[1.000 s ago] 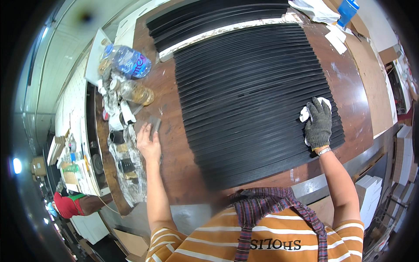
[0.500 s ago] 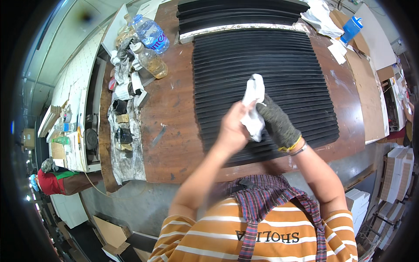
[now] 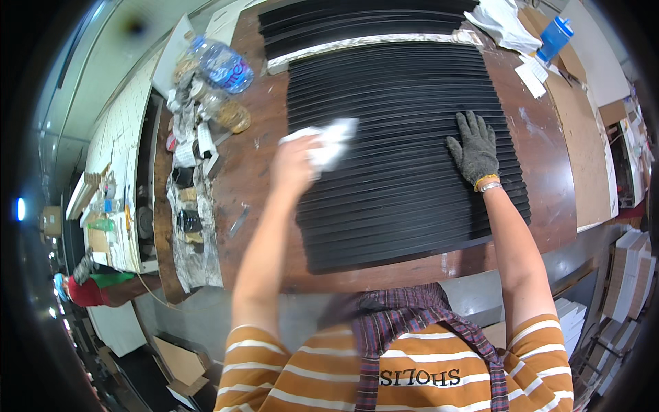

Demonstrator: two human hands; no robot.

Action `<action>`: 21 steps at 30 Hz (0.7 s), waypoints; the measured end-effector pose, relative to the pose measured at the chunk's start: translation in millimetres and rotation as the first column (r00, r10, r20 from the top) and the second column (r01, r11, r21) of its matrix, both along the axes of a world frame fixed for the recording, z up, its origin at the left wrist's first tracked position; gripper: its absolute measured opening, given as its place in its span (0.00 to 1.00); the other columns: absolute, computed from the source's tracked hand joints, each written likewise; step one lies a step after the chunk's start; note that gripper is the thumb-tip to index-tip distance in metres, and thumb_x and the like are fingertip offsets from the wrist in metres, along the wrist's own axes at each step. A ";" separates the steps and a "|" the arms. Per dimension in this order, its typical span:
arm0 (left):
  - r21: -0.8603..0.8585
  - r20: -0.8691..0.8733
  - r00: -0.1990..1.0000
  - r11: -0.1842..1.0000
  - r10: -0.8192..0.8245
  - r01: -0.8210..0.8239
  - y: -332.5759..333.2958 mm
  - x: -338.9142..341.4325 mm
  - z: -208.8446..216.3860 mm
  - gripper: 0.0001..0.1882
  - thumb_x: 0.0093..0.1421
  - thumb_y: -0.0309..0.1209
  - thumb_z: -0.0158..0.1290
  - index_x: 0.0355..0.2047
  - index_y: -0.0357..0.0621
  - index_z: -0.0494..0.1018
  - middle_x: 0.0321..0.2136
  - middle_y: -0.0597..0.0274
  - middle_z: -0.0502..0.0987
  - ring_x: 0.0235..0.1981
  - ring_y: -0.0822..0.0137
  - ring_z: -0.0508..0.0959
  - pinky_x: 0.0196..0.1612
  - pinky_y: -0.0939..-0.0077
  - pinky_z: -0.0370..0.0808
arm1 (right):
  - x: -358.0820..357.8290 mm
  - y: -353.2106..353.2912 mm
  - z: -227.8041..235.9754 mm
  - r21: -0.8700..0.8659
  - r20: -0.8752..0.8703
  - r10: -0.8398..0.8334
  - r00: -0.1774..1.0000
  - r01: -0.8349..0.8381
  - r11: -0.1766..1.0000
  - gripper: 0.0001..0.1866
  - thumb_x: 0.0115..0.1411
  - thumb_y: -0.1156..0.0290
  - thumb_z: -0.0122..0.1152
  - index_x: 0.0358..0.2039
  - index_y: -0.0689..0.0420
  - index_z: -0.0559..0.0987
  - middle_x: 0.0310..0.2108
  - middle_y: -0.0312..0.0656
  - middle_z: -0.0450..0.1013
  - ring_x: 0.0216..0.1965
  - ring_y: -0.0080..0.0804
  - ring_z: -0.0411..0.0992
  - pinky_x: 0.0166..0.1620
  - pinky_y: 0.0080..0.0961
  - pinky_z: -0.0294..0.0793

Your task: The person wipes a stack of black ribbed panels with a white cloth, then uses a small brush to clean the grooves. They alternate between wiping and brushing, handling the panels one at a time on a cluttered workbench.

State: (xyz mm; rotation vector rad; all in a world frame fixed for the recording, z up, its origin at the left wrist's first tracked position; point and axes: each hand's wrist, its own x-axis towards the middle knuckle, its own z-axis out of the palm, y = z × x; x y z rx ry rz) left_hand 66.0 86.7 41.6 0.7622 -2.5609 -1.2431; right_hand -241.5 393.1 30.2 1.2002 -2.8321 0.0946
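Observation:
A black pleated sheet point(image 3: 391, 199) with ridges running crosswise lies on the brown table in front of me. My left hand point(image 3: 294, 165), bare and a little blurred, grips a white cloth point(image 3: 332, 143) over the sheet's left side. Whether the cloth touches the ridges I cannot tell. My right hand point(image 3: 475, 150) wears a dark grey knit glove with a yellow cuff. It rests on the right part of the sheet, fingers spread, holding nothing.
A stained white bar point(image 3: 364, 45) crosses the far end, with another black pleated piece point(image 3: 357, 20) behind it. Bottles point(image 3: 230, 67) and a dirty paper strip point(image 3: 199, 264) with small jars line the left. At far right stand a blue bottle point(image 3: 555, 38) and white cloth point(image 3: 501, 26).
Both hands were together on the white cloth over the sheet. My left hand has carried it left; my gloved right hand let go, moved right and lies flat.

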 end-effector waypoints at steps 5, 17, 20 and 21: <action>0.241 -0.215 0.760 0.787 0.613 -0.567 3.1 1.4 24.4 0.18 0.73 0.35 0.50 0.55 0.41 0.81 0.41 0.55 0.86 0.40 0.68 0.84 0.45 0.73 0.79 | 2.5 0.9 2.9 -0.035 0.002 0.012 1.000 -0.012 0.999 0.38 0.72 0.42 0.49 0.75 0.49 0.61 0.77 0.46 0.52 0.78 0.49 0.47 0.78 0.51 0.43; -0.668 -0.290 0.859 0.554 0.421 -0.497 -0.7 32.3 51.0 0.14 0.65 0.27 0.52 0.47 0.40 0.83 0.34 0.48 0.84 0.37 0.50 0.84 0.39 0.59 0.82 | 2.4 0.8 0.5 0.001 0.027 -0.023 0.999 0.023 1.000 0.37 0.72 0.42 0.48 0.75 0.47 0.61 0.77 0.45 0.53 0.79 0.46 0.46 0.78 0.49 0.43; -0.674 -0.143 0.987 0.723 0.078 -0.154 79.9 -20.6 6.8 0.09 0.62 0.26 0.52 0.39 0.38 0.79 0.40 0.45 0.80 0.41 0.50 0.80 0.42 0.50 0.76 | -4.2 -1.8 -3.8 0.022 0.025 -0.026 0.999 0.026 0.999 0.38 0.72 0.41 0.48 0.76 0.47 0.60 0.78 0.45 0.52 0.79 0.46 0.46 0.78 0.50 0.43; -0.516 0.001 0.971 0.832 -0.240 0.206 94.2 -27.9 -4.9 0.13 0.62 0.25 0.52 0.46 0.44 0.80 0.45 0.47 0.81 0.44 0.52 0.79 0.46 0.52 0.76 | -5.3 -2.0 -0.7 0.022 0.030 -0.025 0.999 0.024 0.999 0.39 0.72 0.41 0.48 0.76 0.47 0.60 0.78 0.45 0.52 0.79 0.47 0.46 0.78 0.50 0.43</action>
